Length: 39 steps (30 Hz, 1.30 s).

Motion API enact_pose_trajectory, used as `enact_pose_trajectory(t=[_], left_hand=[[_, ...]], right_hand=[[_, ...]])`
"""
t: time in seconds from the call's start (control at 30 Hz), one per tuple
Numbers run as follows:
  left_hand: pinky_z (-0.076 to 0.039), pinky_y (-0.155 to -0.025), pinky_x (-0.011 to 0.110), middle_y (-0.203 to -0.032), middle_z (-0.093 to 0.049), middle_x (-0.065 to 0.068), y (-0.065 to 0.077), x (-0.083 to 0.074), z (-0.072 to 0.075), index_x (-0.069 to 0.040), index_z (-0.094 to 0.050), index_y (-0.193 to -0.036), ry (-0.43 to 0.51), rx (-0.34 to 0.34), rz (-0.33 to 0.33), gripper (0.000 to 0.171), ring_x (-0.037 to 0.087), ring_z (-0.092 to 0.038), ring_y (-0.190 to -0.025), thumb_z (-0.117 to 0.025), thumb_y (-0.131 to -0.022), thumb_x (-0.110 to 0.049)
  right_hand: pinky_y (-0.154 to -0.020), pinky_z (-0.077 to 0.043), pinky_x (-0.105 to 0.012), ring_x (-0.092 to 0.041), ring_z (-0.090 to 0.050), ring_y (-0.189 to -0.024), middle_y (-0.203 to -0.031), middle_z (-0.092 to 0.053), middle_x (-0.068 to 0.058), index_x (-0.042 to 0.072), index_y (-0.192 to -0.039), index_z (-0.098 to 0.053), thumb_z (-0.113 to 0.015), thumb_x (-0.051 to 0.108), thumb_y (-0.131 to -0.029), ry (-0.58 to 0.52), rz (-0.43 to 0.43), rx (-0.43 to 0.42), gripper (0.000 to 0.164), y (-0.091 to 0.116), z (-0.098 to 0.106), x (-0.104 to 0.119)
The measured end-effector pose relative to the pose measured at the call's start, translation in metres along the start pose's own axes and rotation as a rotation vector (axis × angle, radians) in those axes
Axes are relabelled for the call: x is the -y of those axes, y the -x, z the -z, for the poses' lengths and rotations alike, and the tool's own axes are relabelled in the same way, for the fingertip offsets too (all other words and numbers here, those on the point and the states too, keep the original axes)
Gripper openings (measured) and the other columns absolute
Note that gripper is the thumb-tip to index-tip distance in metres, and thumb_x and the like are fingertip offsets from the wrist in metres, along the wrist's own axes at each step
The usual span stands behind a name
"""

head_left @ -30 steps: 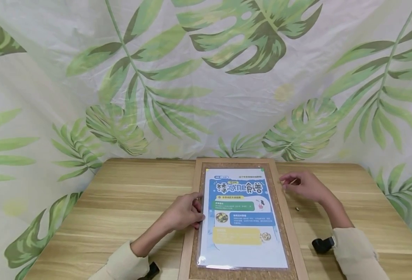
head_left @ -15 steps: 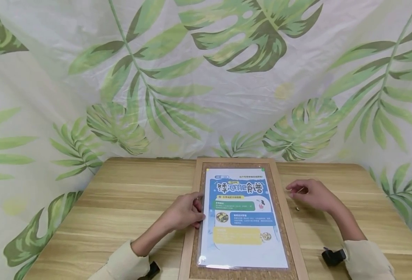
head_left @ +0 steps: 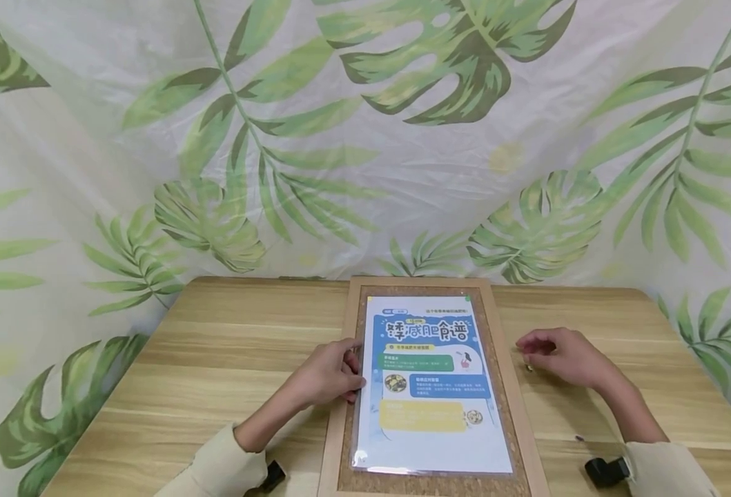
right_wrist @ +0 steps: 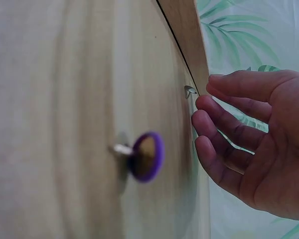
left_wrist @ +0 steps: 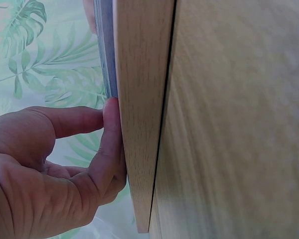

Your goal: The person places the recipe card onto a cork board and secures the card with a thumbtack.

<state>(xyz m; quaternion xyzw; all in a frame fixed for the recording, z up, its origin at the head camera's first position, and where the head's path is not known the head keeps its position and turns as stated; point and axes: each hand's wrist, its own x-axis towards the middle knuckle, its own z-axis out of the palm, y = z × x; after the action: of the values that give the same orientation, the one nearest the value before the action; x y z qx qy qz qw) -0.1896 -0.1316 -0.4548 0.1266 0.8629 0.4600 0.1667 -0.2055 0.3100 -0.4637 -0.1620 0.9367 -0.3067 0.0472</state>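
Note:
A laminated poster (head_left: 433,449) with blue, green and yellow panels lies on a cork board (head_left: 427,481) with a wooden frame. A yellow thumbtack (head_left: 369,299) sits at its top left corner and a green thumbtack (head_left: 467,298) at its top right. My left hand (head_left: 324,375) pinches the poster's left edge between thumb and finger, close to the frame (left_wrist: 143,99). To the right of the board, my right hand (head_left: 560,355) hovers with loosely bent fingers and holds nothing. Just by its fingertips lies a small metallic thumbtack (right_wrist: 190,91). A purple-rimmed thumbtack (right_wrist: 148,157) stands nearer the wrist.
The board rests on a wood-grain table (head_left: 235,331), reaching its back edge. Behind hangs a leaf-patterned curtain (head_left: 315,207). A black wrist device (head_left: 606,473) is at the right sleeve, and another black device (head_left: 272,476) at the left.
My right hand has moved away from the board's right edge, rightward and toward me, to the small thumbtack on the table. The purple-rimmed thumbtack has come into sight. My left hand stays put.

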Motion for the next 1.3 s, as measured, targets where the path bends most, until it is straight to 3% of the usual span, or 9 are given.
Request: enact_pose_trajectory(t=[0.37,0.9,1.3], left_hand=[[-0.064,-0.058,0.028,-0.096,-0.062,0.012,0.000,-0.002,0.001,0.009,-0.045,-0.156,-0.006,0.000,0.015,0.071,0.016,-0.068,-0.066,-0.076,-0.092,0.007],[-0.065,-0.059,0.029,-0.096,-0.063,0.012,0.000,-0.001,0.001,0.009,-0.045,-0.156,-0.002,0.002,0.008,0.070,0.016,-0.069,-0.066,-0.075,-0.093,0.008],[-0.065,-0.059,0.029,-0.096,-0.063,0.013,-0.001,-0.001,0.000,0.009,-0.045,-0.156,0.002,0.000,0.016,0.070,0.016,-0.068,-0.067,-0.075,-0.092,0.008]], right_hand=[[-0.070,-0.055,-0.022,-0.009,-0.063,-0.086,-0.100,-0.076,-0.001,0.004,-0.114,-0.079,-0.076,0.011,-0.098,0.009,-0.025,-0.003,0.018,0.013,-0.005,0.004],[-0.068,-0.055,-0.021,0.001,-0.060,-0.080,-0.089,-0.072,0.006,0.008,-0.106,-0.079,-0.080,0.003,-0.091,0.018,0.057,0.026,0.016,0.017,-0.009,0.007],[-0.066,-0.053,-0.020,0.003,-0.057,-0.079,-0.089,-0.072,0.009,0.011,-0.104,-0.080,-0.078,0.000,-0.092,0.053,0.110,0.040,0.016,0.020,-0.009,0.005]])
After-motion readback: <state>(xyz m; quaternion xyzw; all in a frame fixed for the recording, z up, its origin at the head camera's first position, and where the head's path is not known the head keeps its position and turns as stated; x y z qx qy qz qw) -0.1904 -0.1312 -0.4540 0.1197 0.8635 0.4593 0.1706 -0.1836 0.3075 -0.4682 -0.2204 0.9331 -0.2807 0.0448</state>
